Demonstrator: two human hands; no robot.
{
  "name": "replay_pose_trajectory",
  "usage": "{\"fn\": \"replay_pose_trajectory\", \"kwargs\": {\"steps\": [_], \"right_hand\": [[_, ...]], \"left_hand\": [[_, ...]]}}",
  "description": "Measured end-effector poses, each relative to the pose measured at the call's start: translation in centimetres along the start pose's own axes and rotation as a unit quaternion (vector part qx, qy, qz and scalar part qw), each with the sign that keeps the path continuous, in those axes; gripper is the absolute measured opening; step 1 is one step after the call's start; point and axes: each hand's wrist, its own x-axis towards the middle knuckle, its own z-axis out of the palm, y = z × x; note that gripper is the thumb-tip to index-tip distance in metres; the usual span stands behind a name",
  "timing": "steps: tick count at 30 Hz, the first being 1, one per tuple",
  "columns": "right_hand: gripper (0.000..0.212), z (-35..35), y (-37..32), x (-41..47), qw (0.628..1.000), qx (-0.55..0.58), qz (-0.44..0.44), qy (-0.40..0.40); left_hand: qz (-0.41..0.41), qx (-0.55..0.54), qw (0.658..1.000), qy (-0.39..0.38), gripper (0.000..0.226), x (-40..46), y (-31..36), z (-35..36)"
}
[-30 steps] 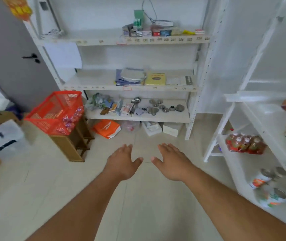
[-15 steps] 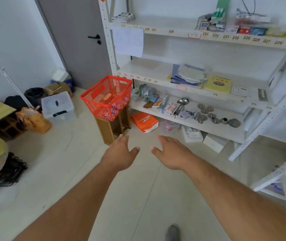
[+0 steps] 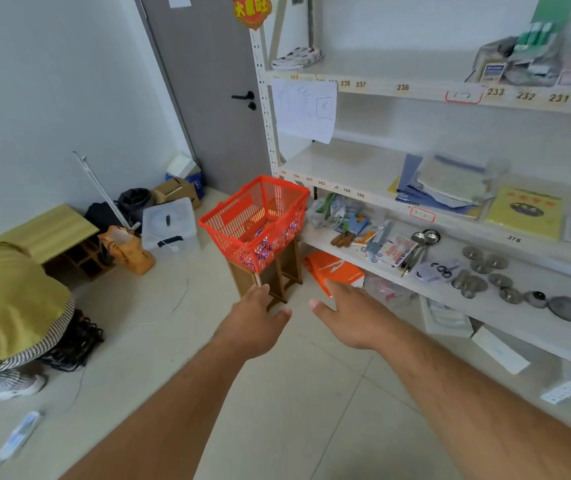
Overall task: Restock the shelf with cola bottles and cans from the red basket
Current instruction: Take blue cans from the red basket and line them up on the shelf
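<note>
Reaching w/ left hand (image 3: 254, 318) & right hand (image 3: 348, 317), both grips empty, fingers straight.

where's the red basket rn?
Head view, centre: the basket sits on a wooden stool at the left end of the white shelf, ahead of both open hands.

Open floor (image 3: 287, 393) lies between the hands and the stool (image 3: 270, 282). Basket (image 3: 256, 223), open-topped, is set on the stool, its right rim just beside the shelf (image 3: 363, 174) edge. Orange bag (image 3: 336, 271) sits under the shelf right of the stool; clear bin (image 3: 169, 223) stands well apart at left
</note>
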Motion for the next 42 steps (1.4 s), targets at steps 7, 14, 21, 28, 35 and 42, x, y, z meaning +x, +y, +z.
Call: {"fn": "replay_pose_trajectory", "kwargs": {"steps": [7,14,21,28,35,42], "right_hand": [[0.074,-0.9,-1.3,8.6,1.0,0.002,-0.012,-0.024],[0.074,-2.2,-5.2,19.1,0.999,-0.035,-0.01,-0.01],[0.07,-2.3,-7.8,26.5,0.998,-0.055,-0.004,-0.038],[0.057,-2.6,-6.1,35.7,0.996,-0.045,0.006,-0.072],[0.054,-6.4,-4.5,44.3,0.995,0.028,-0.023,-0.091],[0.025,-7.0,-2.3,52.5,0.992,0.001,-0.022,-0.123]], "left_hand": [[-0.019,-0.02,1.0,-0.009,0.072,7.1,-1.5,-1.4],[-0.015,-0.136,0.99,0.015,0.054,16.0,-4.8,-5.9],[-0.006,-0.2,0.98,0.01,0.044,22.9,-7.4,-8.7],[-0.07,-0.23,0.971,-0.018,0.053,31.2,-8.4,-7.6],[-0.119,-0.226,0.966,-0.035,0.058,40.0,-6.6,-8.4],[-0.175,-0.269,0.947,-0.03,0.044,45.4,-6.7,-6.8]]}}
